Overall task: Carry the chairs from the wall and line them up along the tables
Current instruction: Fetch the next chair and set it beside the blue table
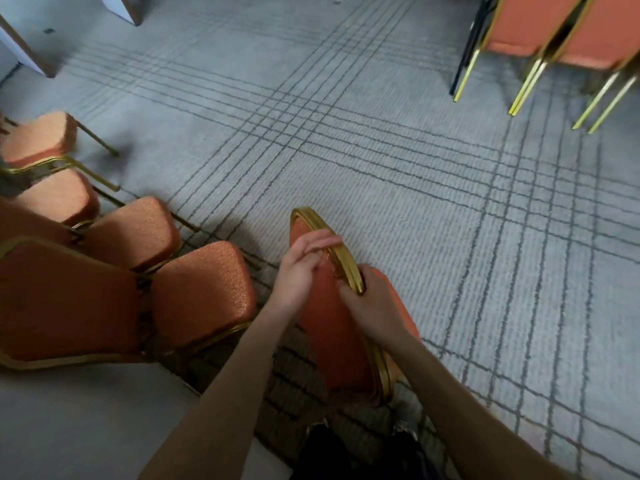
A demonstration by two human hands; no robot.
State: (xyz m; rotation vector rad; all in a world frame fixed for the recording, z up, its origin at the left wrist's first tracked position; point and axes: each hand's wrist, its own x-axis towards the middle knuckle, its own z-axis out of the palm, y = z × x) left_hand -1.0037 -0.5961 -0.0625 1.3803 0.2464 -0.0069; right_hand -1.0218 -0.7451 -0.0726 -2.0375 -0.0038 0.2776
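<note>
Chair back (330,336) within right hand (378,303) fingers (347,294)

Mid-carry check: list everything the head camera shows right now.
Held chair: one, orange with a gold frame, centre, backrest towards the camera.
Row chairs: at least four, orange with gold frames, left side.
Far chairs: at least two, orange with gold legs, top right.
Black leg: one, beside the far chairs.
Carpet: grey with dark grid lines.
Left hand: fingers straight, resting on the backrest top.
Right hand: gripping the gold frame.
</note>
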